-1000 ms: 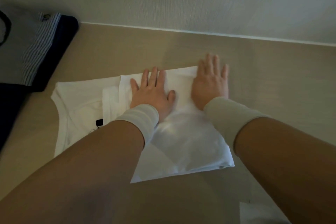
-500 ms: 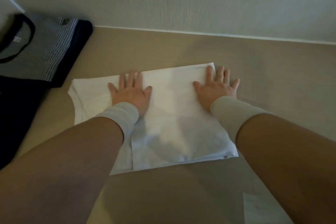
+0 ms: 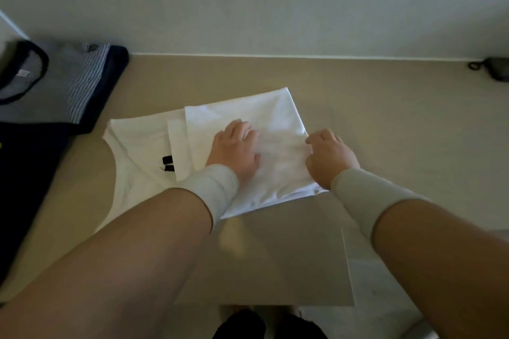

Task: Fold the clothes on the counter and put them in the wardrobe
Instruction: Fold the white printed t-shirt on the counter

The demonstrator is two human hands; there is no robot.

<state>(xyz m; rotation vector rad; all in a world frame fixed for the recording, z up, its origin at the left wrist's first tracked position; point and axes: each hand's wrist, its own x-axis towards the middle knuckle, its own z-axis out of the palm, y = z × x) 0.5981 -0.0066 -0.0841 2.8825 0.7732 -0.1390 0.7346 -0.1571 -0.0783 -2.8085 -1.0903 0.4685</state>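
Note:
A white shirt (image 3: 275, 115) lies partly folded on the beige counter (image 3: 385, 118), its neck opening and black label (image 3: 167, 163) showing at the left. My left hand (image 3: 235, 148) sits on the middle of the folded panel with its fingers curled into the fabric. My right hand (image 3: 329, 155) is at the panel's right edge, where its curled fingers pinch the cloth. Both wrists wear grey sleeves.
A stack of folded dark clothes (image 3: 82, 82), grey on top with a striped piece and navy beneath, lies at the left against the wall. A small dark object (image 3: 495, 70) sits at the far right. The counter's front edge (image 3: 264, 304) is near me.
Both hands lay flat and spread on the shirt; now their fingers are curled into the fabric and the hands are closer together. The view has tilted up, showing more wall.

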